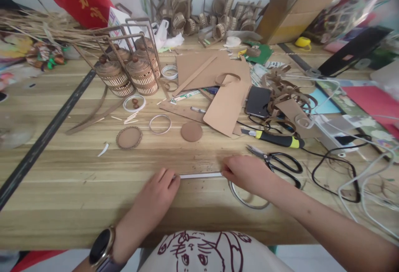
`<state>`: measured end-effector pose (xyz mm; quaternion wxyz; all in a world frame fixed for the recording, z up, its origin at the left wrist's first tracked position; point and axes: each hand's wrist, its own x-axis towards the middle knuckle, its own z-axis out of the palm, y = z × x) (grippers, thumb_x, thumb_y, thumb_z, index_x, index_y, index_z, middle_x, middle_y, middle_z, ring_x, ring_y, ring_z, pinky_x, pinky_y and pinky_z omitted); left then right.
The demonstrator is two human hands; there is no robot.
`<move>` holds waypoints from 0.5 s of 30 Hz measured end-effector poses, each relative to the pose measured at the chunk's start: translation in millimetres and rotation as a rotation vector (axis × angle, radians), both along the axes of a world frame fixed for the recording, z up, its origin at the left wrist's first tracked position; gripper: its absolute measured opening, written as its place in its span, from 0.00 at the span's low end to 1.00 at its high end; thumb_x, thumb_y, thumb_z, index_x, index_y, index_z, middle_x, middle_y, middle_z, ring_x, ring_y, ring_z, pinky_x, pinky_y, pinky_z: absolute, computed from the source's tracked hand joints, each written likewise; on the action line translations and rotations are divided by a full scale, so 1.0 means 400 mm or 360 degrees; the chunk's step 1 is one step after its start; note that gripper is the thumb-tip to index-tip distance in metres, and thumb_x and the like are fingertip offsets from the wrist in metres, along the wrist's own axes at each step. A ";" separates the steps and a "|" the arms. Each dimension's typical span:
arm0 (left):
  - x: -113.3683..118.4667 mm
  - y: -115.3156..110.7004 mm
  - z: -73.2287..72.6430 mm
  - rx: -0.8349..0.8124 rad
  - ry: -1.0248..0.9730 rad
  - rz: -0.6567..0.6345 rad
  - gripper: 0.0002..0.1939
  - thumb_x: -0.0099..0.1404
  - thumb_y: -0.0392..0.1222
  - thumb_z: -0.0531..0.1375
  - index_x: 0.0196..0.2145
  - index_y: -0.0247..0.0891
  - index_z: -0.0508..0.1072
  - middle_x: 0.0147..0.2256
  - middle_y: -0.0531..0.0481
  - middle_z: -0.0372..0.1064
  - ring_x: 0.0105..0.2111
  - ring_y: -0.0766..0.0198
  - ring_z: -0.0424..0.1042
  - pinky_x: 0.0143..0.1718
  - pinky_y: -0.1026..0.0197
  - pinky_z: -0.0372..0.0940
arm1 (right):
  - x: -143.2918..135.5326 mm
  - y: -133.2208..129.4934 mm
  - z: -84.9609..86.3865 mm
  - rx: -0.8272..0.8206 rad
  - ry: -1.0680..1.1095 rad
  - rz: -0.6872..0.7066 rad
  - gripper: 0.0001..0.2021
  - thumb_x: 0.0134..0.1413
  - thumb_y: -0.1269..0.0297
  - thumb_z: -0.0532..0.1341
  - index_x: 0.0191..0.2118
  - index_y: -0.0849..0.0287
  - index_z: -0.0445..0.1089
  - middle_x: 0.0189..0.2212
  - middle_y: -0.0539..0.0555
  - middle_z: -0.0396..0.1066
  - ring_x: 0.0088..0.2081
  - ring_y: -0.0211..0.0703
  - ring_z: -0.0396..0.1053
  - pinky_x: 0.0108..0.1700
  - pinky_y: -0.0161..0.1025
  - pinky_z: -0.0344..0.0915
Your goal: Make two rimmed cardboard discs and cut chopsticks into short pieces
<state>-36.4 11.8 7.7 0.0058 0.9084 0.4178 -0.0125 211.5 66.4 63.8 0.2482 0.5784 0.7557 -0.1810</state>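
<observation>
A narrow white strip (201, 175) is stretched straight between my two hands, low over the wooden table. My left hand (160, 191) grips its left end, fingers curled. At the other end my right hand (245, 172) pinches the strip. A thin ring, probably a tape roll (238, 198), lies partly under my right forearm. Black-handled scissors (267, 156) rest just beyond that hand, blades spread. Ahead of my hands lie a brown disc with a braided rim (129, 138), a thin pale ring (150, 124) and a plain cardboard disc (191, 132).
Cardboard sheets (224, 110) lie mid-table near a utility knife (277, 139) and a dark phone (258, 101). Small lidded slatted buckets (141, 77) with tall handles stand at back left. Cables (346, 172) and curled brown strips (289, 93) clutter the right. A cardboard box (296, 16) stands behind.
</observation>
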 end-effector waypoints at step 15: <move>0.185 0.014 0.011 0.0067 -0.0084 -0.0358 0.08 0.68 0.30 0.55 0.43 0.28 0.71 0.38 0.43 0.70 0.37 0.56 0.68 0.37 0.57 0.68 | -0.005 -0.003 0.012 0.0004 0.0033 -0.0016 0.13 0.59 0.69 0.54 0.36 0.63 0.77 0.36 0.65 0.79 0.40 0.56 0.77 0.33 0.40 0.63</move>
